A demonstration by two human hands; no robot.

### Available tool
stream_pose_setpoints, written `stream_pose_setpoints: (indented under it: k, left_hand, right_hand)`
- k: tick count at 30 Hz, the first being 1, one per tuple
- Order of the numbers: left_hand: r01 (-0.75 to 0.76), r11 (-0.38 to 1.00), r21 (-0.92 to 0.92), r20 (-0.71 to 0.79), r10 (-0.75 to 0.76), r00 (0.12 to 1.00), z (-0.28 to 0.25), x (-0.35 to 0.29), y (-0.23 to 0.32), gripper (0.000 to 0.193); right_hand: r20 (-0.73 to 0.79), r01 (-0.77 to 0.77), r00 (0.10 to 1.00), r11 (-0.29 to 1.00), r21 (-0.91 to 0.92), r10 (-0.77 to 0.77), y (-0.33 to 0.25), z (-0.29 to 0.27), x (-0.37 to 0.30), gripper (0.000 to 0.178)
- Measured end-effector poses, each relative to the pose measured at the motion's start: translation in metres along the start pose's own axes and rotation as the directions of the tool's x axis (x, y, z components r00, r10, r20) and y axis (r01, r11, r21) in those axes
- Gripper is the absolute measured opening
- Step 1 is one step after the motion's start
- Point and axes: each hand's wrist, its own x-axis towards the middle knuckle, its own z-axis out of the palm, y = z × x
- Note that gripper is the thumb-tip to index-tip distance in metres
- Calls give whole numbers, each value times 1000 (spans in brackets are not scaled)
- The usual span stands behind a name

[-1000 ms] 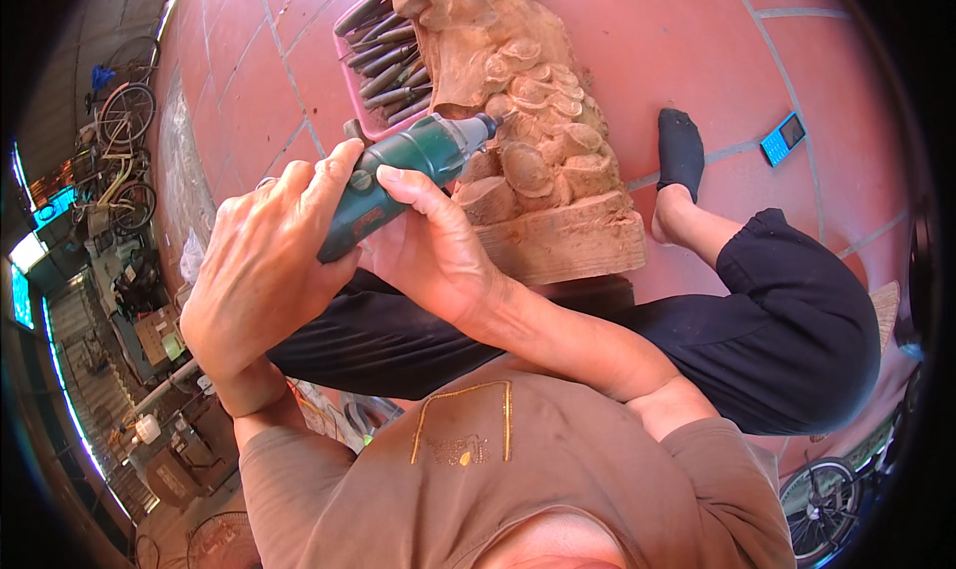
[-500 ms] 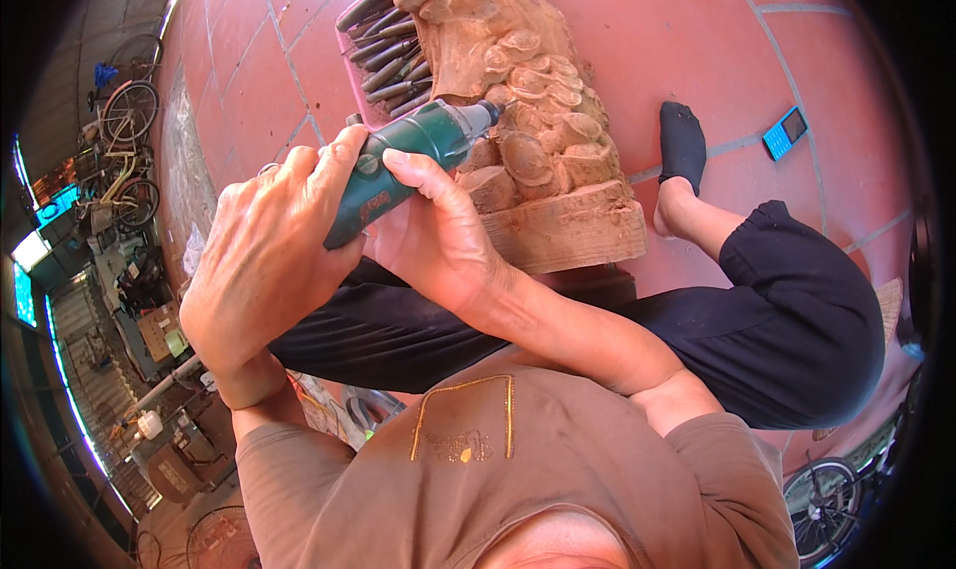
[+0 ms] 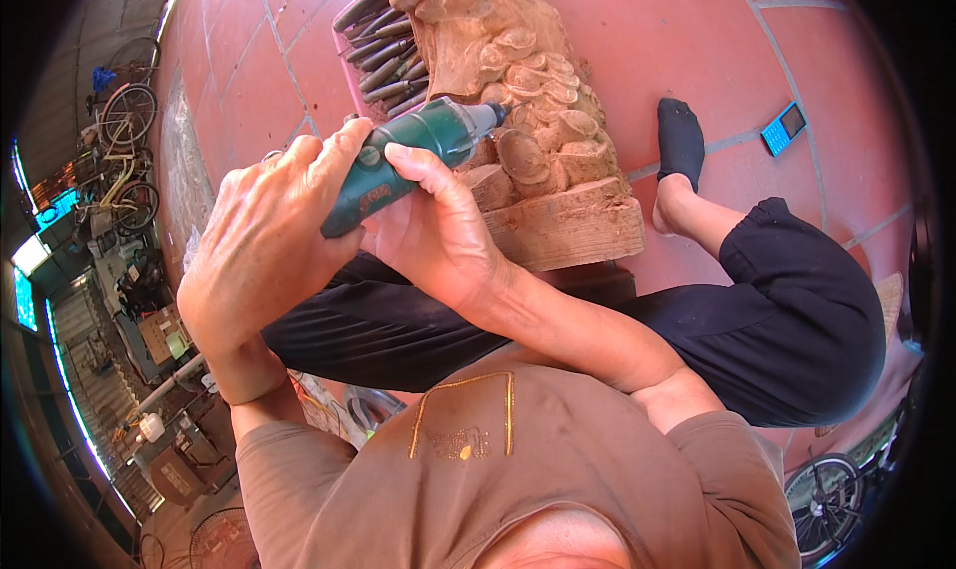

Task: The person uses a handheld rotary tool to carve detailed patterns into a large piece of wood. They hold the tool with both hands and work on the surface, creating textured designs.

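A green rotary tool with a grey front and dark nose lies between my two hands. My left hand is closed round its rear end. My right hand grips it from below, the thumb resting on the green body. The nose sits at or just over a brown wood carving with rounded, coin-like shapes in relief and a flat block edge nearest me. Whether the tip touches the wood cannot be made out.
Dark-handled carving tools lie in a pink tray left of the carving. A blue keypad phone lies on the red tiled floor, right of my socked foot. Bicycles stand at the far left.
The rotary tool's nose has shifted very slightly to the right over the carving. Both hands keep the same grip.
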Motion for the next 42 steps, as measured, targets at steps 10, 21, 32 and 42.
stream_pose_setpoints:
  k: [10, 21, 32, 42]
  left_hand:
    - [21, 999, -49, 25, -20, 999, 2, 1, -6, 84]
    - [68, 997, -30, 62, -66, 996, 0, -1, -6, 85]
    - [72, 997, -6, 35, -72, 997, 2, -3, -6, 85]
    - [85, 996, -23, 42, -84, 996, -1, -6, -3, 83]
  right_hand:
    - [-3, -12, 1000, 999, -33, 12, 0, -3, 3, 21]
    - [-32, -6, 999, 1000, 7, 6, 5, -2, 6, 26]
    - [-5, -37, 999, 999, 11, 37, 3, -4, 8, 25]
    - [-36, -28, 999, 999, 23, 29, 7, -1, 5, 25]
